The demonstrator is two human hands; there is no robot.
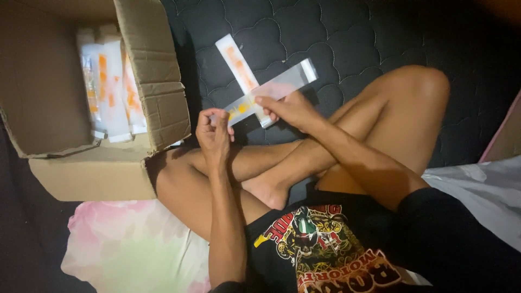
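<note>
Head view, looking down at a person seated cross-legged on a dark quilted mattress (347, 32). Both hands are raised over the crossed legs, close together. The left hand (213, 133) is curled, its fingertips pinching the near end of a clear plastic sleeve (274, 89) that slants up and away to the right of it. The right hand (290, 108) grips the same sleeve at its middle from underneath, with the thumb lying on top. A small orange item shows inside the sleeve between the two hands.

A long white packet with orange marks (239, 65) crosses behind the sleeve, forming an X with it. Its far end points up and to the left, beyond the hands; its near end sits just beside the right hand's fingers. Whether that hand also holds this packet cannot be told.

To the left of the left hand stands an open cardboard box (157, 81), its flap folded toward the person's knee. Inside it lies a stack of similar white packets with orange marks (111, 87). Below the box, near the left elbow, is a pink and green floral cloth (125, 249). To the right of the right forearm, past the knee, lies a pale grey sheet (483, 190).
</note>
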